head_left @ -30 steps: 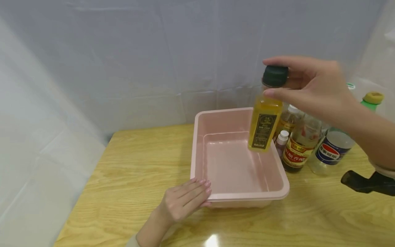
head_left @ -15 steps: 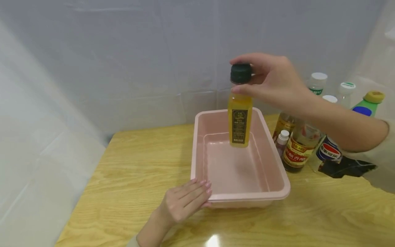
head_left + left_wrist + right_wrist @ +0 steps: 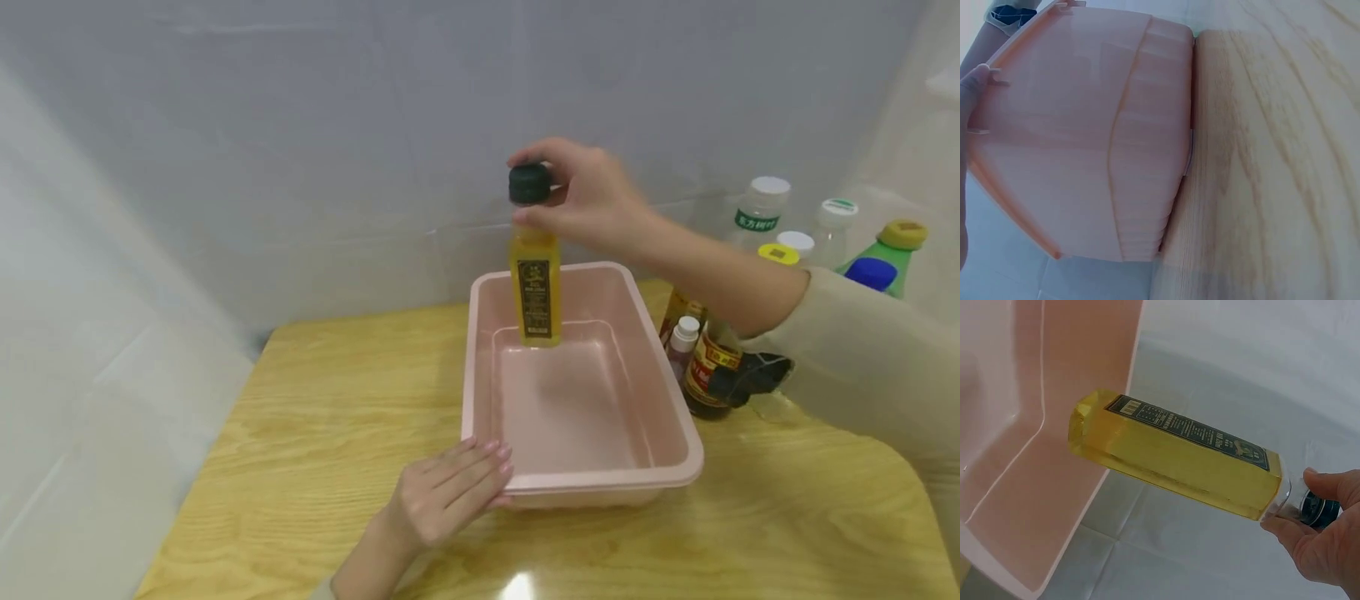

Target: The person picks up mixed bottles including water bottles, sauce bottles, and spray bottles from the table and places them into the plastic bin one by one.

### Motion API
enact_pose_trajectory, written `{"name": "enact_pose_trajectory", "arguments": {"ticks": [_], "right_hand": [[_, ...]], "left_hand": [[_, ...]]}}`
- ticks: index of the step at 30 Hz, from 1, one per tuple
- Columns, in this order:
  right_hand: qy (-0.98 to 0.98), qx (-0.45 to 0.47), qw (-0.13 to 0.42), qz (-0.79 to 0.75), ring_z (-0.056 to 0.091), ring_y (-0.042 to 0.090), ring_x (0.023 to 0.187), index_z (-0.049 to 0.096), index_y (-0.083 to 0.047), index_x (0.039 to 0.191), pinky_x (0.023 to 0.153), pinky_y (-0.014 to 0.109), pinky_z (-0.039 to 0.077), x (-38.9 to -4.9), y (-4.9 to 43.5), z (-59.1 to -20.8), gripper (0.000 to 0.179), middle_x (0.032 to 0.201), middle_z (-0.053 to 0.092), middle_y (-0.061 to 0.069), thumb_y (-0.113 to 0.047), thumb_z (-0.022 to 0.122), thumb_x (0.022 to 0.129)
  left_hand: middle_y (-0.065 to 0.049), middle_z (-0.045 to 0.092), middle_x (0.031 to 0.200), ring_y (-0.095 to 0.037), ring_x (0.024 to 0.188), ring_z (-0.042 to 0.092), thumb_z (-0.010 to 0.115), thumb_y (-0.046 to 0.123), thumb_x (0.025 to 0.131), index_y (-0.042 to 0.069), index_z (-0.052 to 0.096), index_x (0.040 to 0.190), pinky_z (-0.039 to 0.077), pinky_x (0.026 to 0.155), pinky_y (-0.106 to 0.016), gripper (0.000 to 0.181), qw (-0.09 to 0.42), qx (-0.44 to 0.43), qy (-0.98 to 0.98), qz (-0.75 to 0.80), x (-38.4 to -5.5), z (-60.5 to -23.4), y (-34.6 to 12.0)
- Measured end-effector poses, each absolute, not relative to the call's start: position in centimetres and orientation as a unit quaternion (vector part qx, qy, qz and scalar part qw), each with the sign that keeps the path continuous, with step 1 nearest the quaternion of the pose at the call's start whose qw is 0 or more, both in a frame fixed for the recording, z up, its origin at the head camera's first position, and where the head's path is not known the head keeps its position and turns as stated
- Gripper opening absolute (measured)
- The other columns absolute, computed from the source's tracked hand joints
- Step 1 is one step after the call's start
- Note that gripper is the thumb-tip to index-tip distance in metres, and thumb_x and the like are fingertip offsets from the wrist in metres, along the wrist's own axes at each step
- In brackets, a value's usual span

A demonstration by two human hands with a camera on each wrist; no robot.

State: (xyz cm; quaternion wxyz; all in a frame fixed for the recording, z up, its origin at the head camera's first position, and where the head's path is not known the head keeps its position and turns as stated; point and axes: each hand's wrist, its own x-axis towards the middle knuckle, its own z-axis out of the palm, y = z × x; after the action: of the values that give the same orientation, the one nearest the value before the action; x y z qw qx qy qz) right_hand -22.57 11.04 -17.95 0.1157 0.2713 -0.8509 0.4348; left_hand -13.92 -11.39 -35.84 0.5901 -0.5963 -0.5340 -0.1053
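Observation:
In the head view, my right hand (image 3: 588,187) grips a square-sided oil bottle (image 3: 536,287) by its neck and dark green cap. Yellow liquid fills the bottle, and a dark label faces me. It hangs nearly upright over the far left part of a pink plastic basin (image 3: 585,479). The right wrist view shows thumb and fingers around the neck, with the bottle's base (image 3: 1088,428) toward the basin. My left hand (image 3: 450,492) holds the basin's near left corner, fingers over the rim and thumb below it. The basin's outer wall (image 3: 1085,94) fills much of the left wrist view.
Several bottles stand right of the basin, partly hidden by my right arm: a small white-capped bottle (image 3: 682,337), a red-and-yellow-labelled sauce bottle (image 3: 708,375), a white-capped clear one (image 3: 765,204) and a green one (image 3: 892,250). The wooden table (image 3: 345,400) meets a pale sheet (image 3: 375,167) behind.
My right hand has carried the oil bottle leftward from the basin's right side to above its far left part. My left hand has stayed on the rim.

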Motion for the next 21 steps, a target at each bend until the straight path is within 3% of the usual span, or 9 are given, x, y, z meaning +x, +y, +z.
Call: {"name": "enact_pose_trajectory", "arguments": {"ticks": [12,21], "right_hand": [[-0.866,0.246,0.078,0.429,0.062,0.03,0.104,0.048,-0.002,0.128,0.086,0.04,0.06,-24.7,10.0,-20.6,0.051,0.121,0.058,0.019,-0.005,0.071,0.084],[-0.884,0.219,0.052,0.409,0.059,0.032,0.107,0.045,0.0,0.127,0.091,0.04,0.057,-26.6,9.6,-22.7,0.051,0.122,0.056,0.022,-0.003,0.072,0.083]], "left_hand": [[-0.009,0.073,0.076,-0.017,0.068,0.071,0.064,0.023,0.089,0.007,0.071,0.078,0.062,0.071,-0.025,0.022,0.589,-0.592,-0.541,-0.102,-13.6,-35.8,-11.4],[-0.009,0.073,0.077,-0.016,0.07,0.071,0.063,0.024,0.09,0.007,0.072,0.08,0.062,0.072,-0.025,0.022,0.589,-0.592,-0.542,-0.095,-13.7,-35.6,-11.4]]}}
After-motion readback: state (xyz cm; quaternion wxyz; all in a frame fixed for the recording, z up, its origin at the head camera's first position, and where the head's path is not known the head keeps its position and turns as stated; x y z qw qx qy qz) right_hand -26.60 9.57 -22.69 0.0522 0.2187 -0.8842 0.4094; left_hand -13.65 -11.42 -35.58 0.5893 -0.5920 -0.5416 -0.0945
